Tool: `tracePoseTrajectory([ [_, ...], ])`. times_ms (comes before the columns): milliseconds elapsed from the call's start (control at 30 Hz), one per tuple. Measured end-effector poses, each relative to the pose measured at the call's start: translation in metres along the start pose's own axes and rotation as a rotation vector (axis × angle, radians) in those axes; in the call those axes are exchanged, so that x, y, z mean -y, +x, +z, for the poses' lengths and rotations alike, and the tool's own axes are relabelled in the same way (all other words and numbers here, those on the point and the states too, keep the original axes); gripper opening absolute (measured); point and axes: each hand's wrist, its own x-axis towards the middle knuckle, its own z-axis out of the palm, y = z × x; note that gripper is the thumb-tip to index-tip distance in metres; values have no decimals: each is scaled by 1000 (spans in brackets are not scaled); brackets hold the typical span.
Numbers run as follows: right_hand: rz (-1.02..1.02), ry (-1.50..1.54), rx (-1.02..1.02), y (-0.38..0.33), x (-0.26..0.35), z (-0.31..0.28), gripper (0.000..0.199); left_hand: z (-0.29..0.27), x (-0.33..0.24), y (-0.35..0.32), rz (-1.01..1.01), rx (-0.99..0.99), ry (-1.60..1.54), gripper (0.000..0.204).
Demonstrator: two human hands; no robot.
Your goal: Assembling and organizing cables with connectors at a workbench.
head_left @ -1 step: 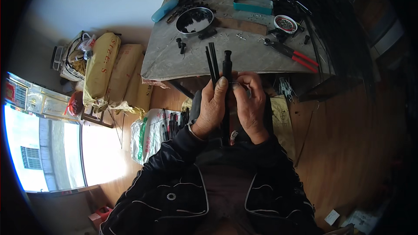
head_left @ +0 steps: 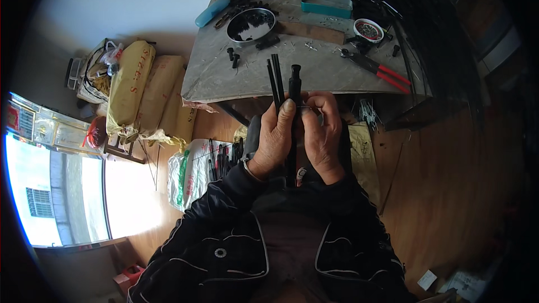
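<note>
My left hand [head_left: 273,140] is closed around a thick black tube [head_left: 295,85] with a narrower neck and flared tip. Several thin black rods [head_left: 277,78] stick up from the same grip, left of the tube. Its thumb presses against the tube's side. The tube stands nearly upright, its lower part running down between my hands to my lap. Close on the right, my right hand [head_left: 323,137] pinches a thin wire [head_left: 303,106] between thumb and bent forefinger, at the tube's side. Where the wire meets the tube is too small to make out.
Beyond my hands, a grey table [head_left: 314,73] carries red-handled pliers [head_left: 377,69], a round metal bowl [head_left: 272,27] of black bits, a teal tray [head_left: 327,5], a small white dish [head_left: 368,31] and heaped black parts. Yellow sacks [head_left: 135,84] lie at left; black rods rest on a white bag [head_left: 193,163].
</note>
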Motion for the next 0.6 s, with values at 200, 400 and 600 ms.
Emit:
tracePoseTrajectory([
  [200, 564, 629, 39, -8, 8, -4, 13, 1, -3, -6, -17, 8, 24, 36],
  [400, 583, 314, 37, -5, 16, -3, 15, -5, 4, -1, 6, -70, 46, 37],
  [600, 495, 369, 58, -12, 11, -8, 14, 1, -2, -1, 18, -50, 19, 36],
])
